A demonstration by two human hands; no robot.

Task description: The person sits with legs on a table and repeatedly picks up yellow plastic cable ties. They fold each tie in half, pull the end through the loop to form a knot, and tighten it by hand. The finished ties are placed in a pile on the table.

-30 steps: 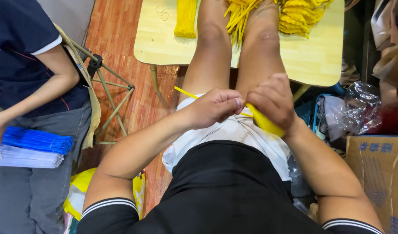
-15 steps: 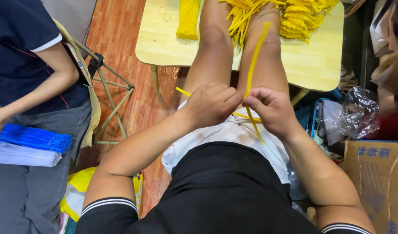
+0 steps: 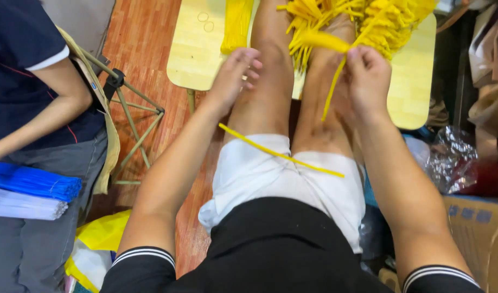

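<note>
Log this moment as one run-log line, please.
right hand: grip on folded yellow strip | left hand: open, empty, over knee | loose yellow strip: across lap | yellow pile: on table

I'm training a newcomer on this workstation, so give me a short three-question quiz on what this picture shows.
1. True or false: the right hand grips a folded yellow strip.
2. What does the left hand hold?
A. a blue bundle
B. nothing, its fingers are spread over the knee
C. scissors
3. Fill in: a single loose yellow strip lies across the white ____.

Key
1. True; it is pinched above the pile of yellow strips on the pale wooden table.
2. B; the blue bundle is with the other person at the left.
3. shorts.
</note>
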